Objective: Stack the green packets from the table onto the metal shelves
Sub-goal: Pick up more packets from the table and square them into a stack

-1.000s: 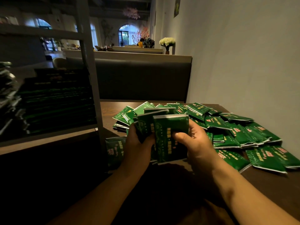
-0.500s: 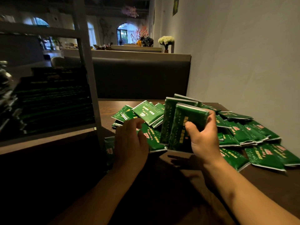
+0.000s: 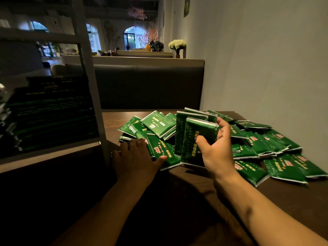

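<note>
Green packets [image 3: 197,139], a small upright bundle of them, sit in the grip of the right hand [image 3: 217,151], thumb in front and fingers curled over the top edge, just above the near edge of the table [image 3: 292,197]. The left hand [image 3: 136,158] lies flat, fingers apart and holding nothing, its thumb touching a loose packet [image 3: 162,150]. Beyond them spreads the heap of packets [image 3: 262,141]. Further left, the metal shelves [image 3: 87,71] carry dark stacks of packets [image 3: 51,112].

The green packets [image 3: 198,139] look like glossy, crinkly plastic film, the table [image 3: 292,201] dark matt wood, the shelf frame [image 3: 85,68] dull grey metal.
</note>
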### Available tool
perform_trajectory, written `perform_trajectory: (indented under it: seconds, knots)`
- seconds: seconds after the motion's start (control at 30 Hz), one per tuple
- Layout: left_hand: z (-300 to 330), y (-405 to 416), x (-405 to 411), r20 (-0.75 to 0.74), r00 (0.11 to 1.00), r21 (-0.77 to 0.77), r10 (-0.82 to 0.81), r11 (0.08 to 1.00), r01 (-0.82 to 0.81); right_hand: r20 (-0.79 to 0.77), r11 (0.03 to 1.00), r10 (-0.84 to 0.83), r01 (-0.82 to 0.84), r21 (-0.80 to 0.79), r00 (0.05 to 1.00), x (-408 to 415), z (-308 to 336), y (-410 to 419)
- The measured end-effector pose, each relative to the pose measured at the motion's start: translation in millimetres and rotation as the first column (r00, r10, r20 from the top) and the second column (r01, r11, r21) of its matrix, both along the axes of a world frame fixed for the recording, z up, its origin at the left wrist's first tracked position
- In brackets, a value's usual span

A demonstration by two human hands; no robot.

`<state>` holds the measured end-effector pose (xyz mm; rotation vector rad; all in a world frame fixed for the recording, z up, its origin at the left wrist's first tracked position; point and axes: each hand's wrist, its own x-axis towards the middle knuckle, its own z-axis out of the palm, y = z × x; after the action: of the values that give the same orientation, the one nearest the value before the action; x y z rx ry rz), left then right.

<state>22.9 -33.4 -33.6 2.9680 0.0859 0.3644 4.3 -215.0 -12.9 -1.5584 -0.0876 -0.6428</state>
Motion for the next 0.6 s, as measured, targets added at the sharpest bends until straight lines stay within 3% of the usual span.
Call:
perform_trajectory:
  seconds: [0.27,0.33,0.4,0.47,0.53,0.6]
  knots:
    - [-2,1,-1,0.053,0.997,-0.144,-0.056,0.988,0.063,-0.088,0.994,-0.105,0.102,-0.039,0.991,7,-7,-6]
    - [-2,-1,-1,0.1,0.994,-0.283,-0.047,0.956,0.074,-0.098,0.99,-0.139,0.138,-0.022,0.985,8,-7,-8]
    - [4,-3,-3,0.185,0.982,-0.552,-0.024,0.825,0.124,-0.1,0.989,-0.141,0.146,0.038,0.985,6,-3,-9]
    - [12,-6,-11,0.271,0.96,-0.788,-0.068,0.557,0.262,-0.102,0.981,-0.172,0.18,0.075,0.98,5,0,-11]
    - [18,-9,-22,0.342,0.924,-0.875,-0.174,0.3,0.38,-0.1,0.975,-0.187,0.197,0.105,0.977,4,1,-13]
    - [19,-12,-29,0.374,0.893,-0.877,-0.251,0.218,0.429,-0.127,0.976,-0.158,0.175,0.13,0.979,5,0,-13]
